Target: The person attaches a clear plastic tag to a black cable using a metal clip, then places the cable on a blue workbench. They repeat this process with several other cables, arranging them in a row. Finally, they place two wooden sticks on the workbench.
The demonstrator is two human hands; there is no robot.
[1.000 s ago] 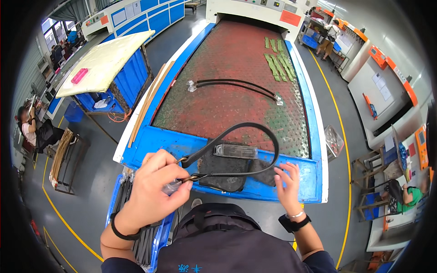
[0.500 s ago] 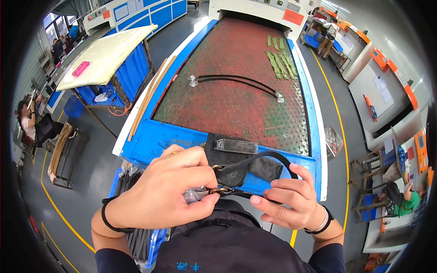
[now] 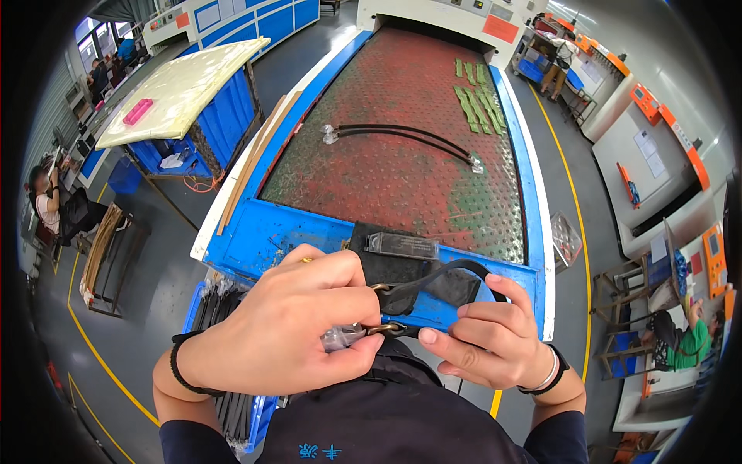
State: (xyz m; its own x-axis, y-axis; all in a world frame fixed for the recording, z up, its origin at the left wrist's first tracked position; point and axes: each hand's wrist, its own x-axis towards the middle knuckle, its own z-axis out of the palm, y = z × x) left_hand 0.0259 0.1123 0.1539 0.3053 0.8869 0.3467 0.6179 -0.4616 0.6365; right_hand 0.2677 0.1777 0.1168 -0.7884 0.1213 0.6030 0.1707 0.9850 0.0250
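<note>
My left hand [image 3: 286, 321] is closed, pinching the brass-coloured metal clasps [image 3: 393, 329] at the two ends of a black strap [image 3: 452, 266]. Crumpled clear plastic [image 3: 342, 337] pokes out between its thumb and fingers. The strap bends in a loop over to my right hand [image 3: 495, 332], whose curled fingers and thumb hold the loop's far end. Just beyond my hands, a small plastic-wrapped dark packet [image 3: 402, 245] lies on a black pad at the blue front edge of a conveyor. Two black straps [image 3: 402, 131] with plastic-wrapped ends lie side by side on the belt.
The red-green conveyor belt [image 3: 363, 178] runs away toward a white machine opening. Green strips [image 3: 478, 108] lie on its far right. By my left forearm is a blue bin [image 3: 267, 421] of black straps. A covered table [image 3: 178, 93] stands left. Other people sit or stand on both sides.
My left hand has shifted slightly right with the clasps, closer to my right hand. The strap's loop is a little shorter. My right hand has barely moved.
</note>
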